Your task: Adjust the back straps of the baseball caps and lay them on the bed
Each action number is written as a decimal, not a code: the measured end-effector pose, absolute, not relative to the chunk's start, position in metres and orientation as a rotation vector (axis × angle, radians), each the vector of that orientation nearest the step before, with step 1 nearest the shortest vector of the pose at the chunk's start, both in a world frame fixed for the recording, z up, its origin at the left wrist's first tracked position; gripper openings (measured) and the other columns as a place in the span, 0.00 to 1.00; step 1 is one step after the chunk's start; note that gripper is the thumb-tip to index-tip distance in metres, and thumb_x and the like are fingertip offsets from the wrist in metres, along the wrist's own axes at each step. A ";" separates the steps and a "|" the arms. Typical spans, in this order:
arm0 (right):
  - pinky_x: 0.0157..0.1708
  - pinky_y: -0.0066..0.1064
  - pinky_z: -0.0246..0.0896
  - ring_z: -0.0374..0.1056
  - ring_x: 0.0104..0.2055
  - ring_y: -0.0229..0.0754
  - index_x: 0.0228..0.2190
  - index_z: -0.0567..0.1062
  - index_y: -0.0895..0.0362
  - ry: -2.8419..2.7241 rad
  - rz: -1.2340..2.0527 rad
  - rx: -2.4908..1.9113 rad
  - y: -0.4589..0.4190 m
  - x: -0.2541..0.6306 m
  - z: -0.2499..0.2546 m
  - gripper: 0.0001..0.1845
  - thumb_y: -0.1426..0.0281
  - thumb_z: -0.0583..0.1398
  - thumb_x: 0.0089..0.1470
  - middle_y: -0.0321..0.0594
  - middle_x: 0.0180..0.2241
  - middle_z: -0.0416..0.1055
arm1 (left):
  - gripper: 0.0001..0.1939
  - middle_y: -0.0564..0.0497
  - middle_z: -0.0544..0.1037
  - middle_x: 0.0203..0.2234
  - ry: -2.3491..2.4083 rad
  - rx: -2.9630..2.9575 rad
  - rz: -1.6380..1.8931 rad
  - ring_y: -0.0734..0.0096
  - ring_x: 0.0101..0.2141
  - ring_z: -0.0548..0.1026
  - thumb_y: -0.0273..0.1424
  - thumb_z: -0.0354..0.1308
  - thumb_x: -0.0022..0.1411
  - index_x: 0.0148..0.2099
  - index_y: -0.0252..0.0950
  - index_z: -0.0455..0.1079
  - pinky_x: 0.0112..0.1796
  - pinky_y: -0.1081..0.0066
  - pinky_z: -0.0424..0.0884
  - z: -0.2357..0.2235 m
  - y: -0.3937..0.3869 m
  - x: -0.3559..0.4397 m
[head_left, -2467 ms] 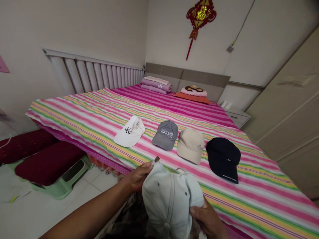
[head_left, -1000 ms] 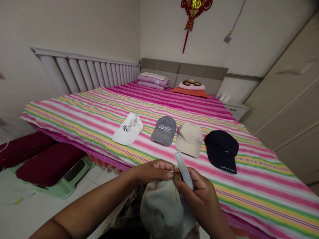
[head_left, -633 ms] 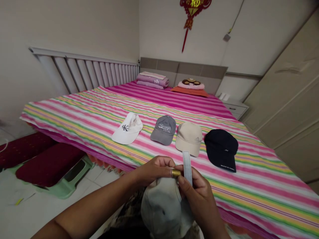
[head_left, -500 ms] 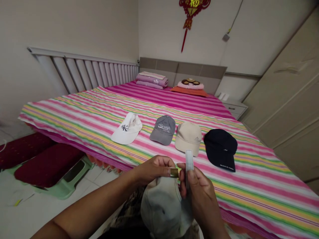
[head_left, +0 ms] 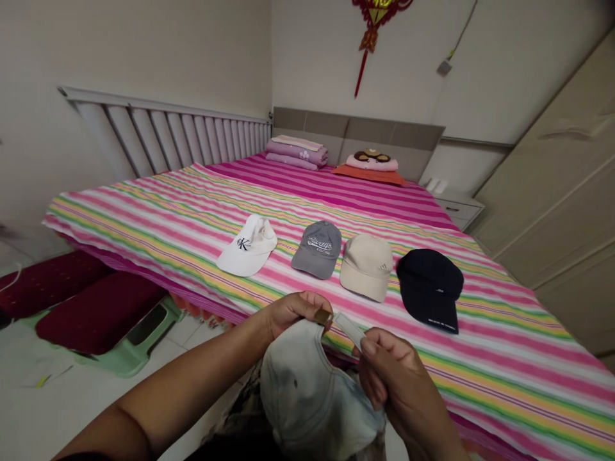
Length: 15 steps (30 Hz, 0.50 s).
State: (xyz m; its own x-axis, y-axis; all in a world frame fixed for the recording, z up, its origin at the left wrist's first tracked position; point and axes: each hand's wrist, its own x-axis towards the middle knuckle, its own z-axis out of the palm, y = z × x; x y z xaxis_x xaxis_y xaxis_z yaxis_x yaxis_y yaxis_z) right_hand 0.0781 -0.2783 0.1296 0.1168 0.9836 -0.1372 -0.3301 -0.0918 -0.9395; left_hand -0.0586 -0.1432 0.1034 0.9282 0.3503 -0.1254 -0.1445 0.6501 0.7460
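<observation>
A pale grey-blue baseball cap point(head_left: 300, 390) is held low in front of me, its back opening facing up. My left hand point(head_left: 295, 314) pinches the brass-coloured buckle point(head_left: 322, 316) at one side of the opening. Between thumb and fingers, my right hand point(head_left: 391, 365) grips the cap's light strap point(head_left: 350, 330), whose free end points at the buckle. Whether the strap tip has entered the buckle I cannot tell. Beyond my hands, a white cap point(head_left: 247, 246), a grey cap point(head_left: 317, 250), a beige cap point(head_left: 366, 266) and a black cap point(head_left: 429, 288) lie in a row.
The caps lie on a striped sheet point(head_left: 163, 205) over a bed. Folded purple bedding point(head_left: 295, 153) and an orange pillow point(head_left: 369, 174) are by the headboard point(head_left: 369, 131). Green stools with dark red tops point(head_left: 100, 314) stand at the left; a wardrobe point(head_left: 557, 166) rises at the right.
The strap has swung from upright to slanting left, its free end now at the buckle. My right hand has shifted slightly right and down; the cap's opening shows wider.
</observation>
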 end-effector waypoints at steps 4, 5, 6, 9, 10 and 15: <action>0.12 0.22 0.36 0.44 0.09 0.27 0.17 0.64 0.58 -0.773 1.378 -1.074 -0.278 0.077 0.129 0.17 0.61 0.62 0.45 0.24 0.05 0.51 | 0.12 0.50 0.74 0.14 0.268 0.806 0.281 0.77 0.13 0.67 0.30 0.66 0.33 0.23 0.27 0.72 0.16 0.79 0.57 0.100 -0.144 -0.058; 0.12 0.23 0.35 0.44 0.09 0.26 0.16 0.65 0.58 -0.768 1.392 -1.061 -0.277 0.077 0.128 0.17 0.62 0.62 0.45 0.24 0.05 0.51 | 0.12 0.50 0.74 0.14 0.266 0.806 0.278 0.77 0.13 0.67 0.30 0.66 0.33 0.23 0.27 0.72 0.16 0.79 0.57 0.101 -0.144 -0.058; 0.12 0.23 0.35 0.44 0.09 0.26 0.16 0.65 0.58 -0.764 1.405 -1.052 -0.277 0.077 0.128 0.16 0.62 0.62 0.45 0.24 0.05 0.51 | 0.12 0.49 0.74 0.14 0.261 0.807 0.275 0.76 0.14 0.68 0.30 0.66 0.33 0.23 0.27 0.72 0.16 0.79 0.57 0.101 -0.145 -0.058; 0.12 0.23 0.33 0.43 0.08 0.26 0.16 0.65 0.58 -0.757 1.431 -1.033 -0.277 0.077 0.128 0.16 0.62 0.62 0.45 0.24 0.05 0.51 | 0.13 0.48 0.74 0.14 0.247 0.818 0.264 0.74 0.14 0.68 0.31 0.66 0.33 0.24 0.27 0.72 0.16 0.78 0.58 0.103 -0.146 -0.058; 0.12 0.23 0.33 0.43 0.08 0.26 0.16 0.65 0.58 -0.756 1.435 -1.026 -0.277 0.077 0.128 0.16 0.62 0.62 0.45 0.24 0.05 0.51 | 0.13 0.47 0.74 0.14 0.244 0.824 0.263 0.74 0.14 0.68 0.32 0.66 0.34 0.24 0.27 0.72 0.16 0.78 0.58 0.103 -0.146 -0.058; 0.12 0.22 0.33 0.43 0.08 0.26 0.18 0.68 0.59 -0.758 1.446 -1.036 -0.276 0.075 0.127 0.15 0.62 0.62 0.45 0.24 0.05 0.51 | 0.14 0.48 0.74 0.14 0.244 0.835 0.276 0.76 0.13 0.67 0.32 0.67 0.33 0.23 0.27 0.72 0.16 0.78 0.56 0.107 -0.148 -0.057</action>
State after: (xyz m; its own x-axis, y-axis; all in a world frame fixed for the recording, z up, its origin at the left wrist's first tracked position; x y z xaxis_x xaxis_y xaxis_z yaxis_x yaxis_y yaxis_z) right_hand 0.0753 -0.2765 0.1267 0.0342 0.9838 -0.1761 -0.4144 -0.1464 -0.8982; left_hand -0.0575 -0.1481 0.1070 0.9367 0.3344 -0.1039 -0.1445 0.6392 0.7553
